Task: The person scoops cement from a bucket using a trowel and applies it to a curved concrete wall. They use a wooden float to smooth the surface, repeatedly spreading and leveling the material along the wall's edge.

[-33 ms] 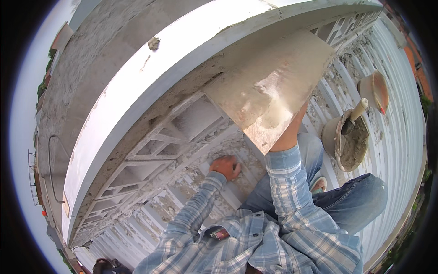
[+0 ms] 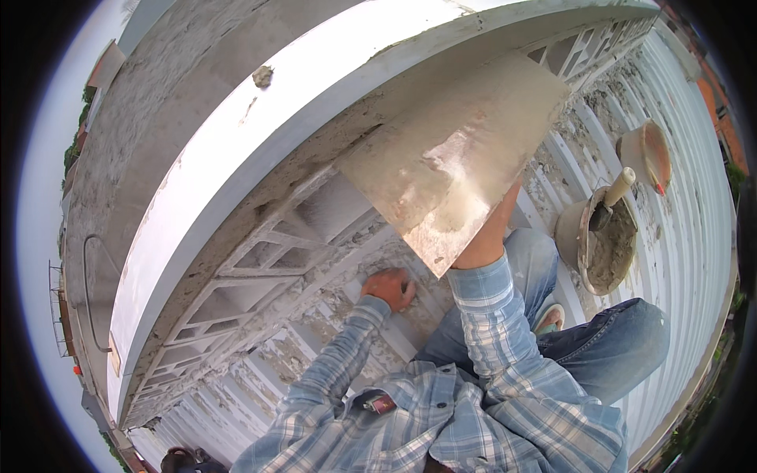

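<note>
We are pressing a plastering float (image 2: pixel 453 162) against the ledge; its right hand grip is hidden. Our left hand (image 2: pixel 389 287), fingers curled, is resting on the floor at 7 o'clock of it.

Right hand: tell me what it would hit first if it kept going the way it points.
The right hand is hidden behind the flat board it holds up. Straight on lies the underside of the white ledge, probably first; depth is unclear.

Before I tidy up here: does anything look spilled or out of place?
Yes. A stray lump of mortar sits on the white ledge, and mortar splatter crusts the floor along the block wall.
</note>
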The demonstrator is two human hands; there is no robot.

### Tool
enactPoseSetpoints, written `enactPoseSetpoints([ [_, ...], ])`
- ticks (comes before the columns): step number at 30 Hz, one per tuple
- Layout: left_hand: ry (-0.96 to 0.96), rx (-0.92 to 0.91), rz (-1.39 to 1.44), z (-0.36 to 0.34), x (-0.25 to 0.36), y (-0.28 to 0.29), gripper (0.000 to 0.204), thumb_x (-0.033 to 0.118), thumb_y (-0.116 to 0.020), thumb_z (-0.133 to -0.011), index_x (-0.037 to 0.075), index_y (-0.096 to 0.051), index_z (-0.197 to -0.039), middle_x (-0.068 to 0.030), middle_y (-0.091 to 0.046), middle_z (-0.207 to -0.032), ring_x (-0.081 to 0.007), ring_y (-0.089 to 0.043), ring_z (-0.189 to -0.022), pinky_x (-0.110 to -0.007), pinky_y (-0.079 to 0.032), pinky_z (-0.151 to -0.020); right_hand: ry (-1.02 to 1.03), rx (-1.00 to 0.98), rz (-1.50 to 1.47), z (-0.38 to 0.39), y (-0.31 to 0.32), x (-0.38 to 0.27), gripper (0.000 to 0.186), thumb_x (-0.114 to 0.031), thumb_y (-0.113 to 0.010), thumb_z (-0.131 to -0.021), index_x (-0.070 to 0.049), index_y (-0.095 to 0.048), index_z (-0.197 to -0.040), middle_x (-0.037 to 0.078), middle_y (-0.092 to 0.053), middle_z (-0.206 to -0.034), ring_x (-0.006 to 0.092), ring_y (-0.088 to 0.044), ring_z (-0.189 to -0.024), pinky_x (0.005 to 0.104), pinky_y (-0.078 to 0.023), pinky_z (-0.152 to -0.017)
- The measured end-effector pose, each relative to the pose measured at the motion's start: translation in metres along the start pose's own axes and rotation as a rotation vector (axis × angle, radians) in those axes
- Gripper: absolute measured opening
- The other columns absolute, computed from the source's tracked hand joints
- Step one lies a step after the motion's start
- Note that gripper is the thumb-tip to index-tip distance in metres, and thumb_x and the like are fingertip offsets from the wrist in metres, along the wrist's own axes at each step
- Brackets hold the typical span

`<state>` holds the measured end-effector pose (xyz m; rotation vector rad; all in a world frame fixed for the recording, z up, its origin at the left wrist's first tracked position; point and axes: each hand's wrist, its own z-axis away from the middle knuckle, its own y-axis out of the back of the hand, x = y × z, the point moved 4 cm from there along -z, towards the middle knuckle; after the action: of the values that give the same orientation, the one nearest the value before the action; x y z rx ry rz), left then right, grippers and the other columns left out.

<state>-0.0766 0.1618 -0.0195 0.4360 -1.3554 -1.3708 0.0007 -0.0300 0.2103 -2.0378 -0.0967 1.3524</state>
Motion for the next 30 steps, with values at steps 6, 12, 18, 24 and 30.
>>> enactPoseSetpoints([
  [6,-0.056,-0.008,-0.134,-0.002,0.006,-0.007,0.05,0.033,-0.062,-0.088,0.014,-0.058,-0.134,-0.0139,-0.059,-0.135,-0.0326,-0.055,-0.125,-0.044,-0.042,-0.108,0.044,-0.065,0.425,0.04,-0.02,-0.003,0.042,-0.011,-0.065,-0.092,0.001,-0.052,-0.129,0.013,-0.061,-0.121,0.0255,-0.061,-0.11,0.036,-0.051,-0.093],
  [12,-0.015,0.218,0.151,-0.016,-0.026,-0.037,0.029,0.033,-0.065,-0.088,0.01,-0.065,-0.106,-0.0147,-0.065,-0.109,-0.0317,-0.062,-0.102,-0.045,-0.052,-0.088,-0.255,-0.042,-0.199,0.091,-0.069,0.019,0.049,-0.018,-0.063,-0.097,0.002,-0.043,-0.137,0.013,-0.054,-0.131,0.0233,-0.054,-0.12,0.0359,-0.044,-0.102],
  [18,-0.031,0.096,-0.015,-0.021,0.017,-0.003,0.022,0.029,-0.07,-0.083,0.009,-0.064,-0.081,-0.013,-0.069,-0.077,-0.0342,-0.068,-0.073,-0.045,-0.055,-0.07,-0.185,-0.085,-0.448,0.135,-0.093,0.024,0.059,-0.027,-0.06,-0.103,0.004,-0.034,-0.145,0.013,-0.046,-0.142,0.0202,-0.046,-0.131,0.0355,-0.035,-0.112],
  [24,-0.109,0.141,0.004,-0.017,0.016,-0.002,0.02,0.028,-0.068,-0.084,0.009,-0.063,-0.08,-0.0108,-0.066,-0.072,-0.0321,-0.067,-0.069,-0.043,-0.055,-0.067,0.084,0.349,-0.213,0.019,0.046,-0.017,0.058,-0.029,-0.065,-0.1,0.004,-0.039,-0.141,0.014,-0.054,-0.132,0.0195,-0.051,-0.124,0.0339,-0.038,-0.107],
  [30,-0.085,0.18,-0.014,-0.005,0.011,0.011,0.026,0.029,-0.068,-0.085,0.007,-0.059,-0.076,-0.0121,-0.063,-0.068,-0.0336,-0.064,-0.065,-0.045,-0.053,-0.065,0.135,0.38,-0.126,-0.005,0.082,-0.021,0.043,-0.019,-0.062,-0.101,-0.001,-0.046,-0.137,0.01,-0.059,-0.123,0.0165,-0.058,-0.112,0.0323,-0.047,-0.098],
])
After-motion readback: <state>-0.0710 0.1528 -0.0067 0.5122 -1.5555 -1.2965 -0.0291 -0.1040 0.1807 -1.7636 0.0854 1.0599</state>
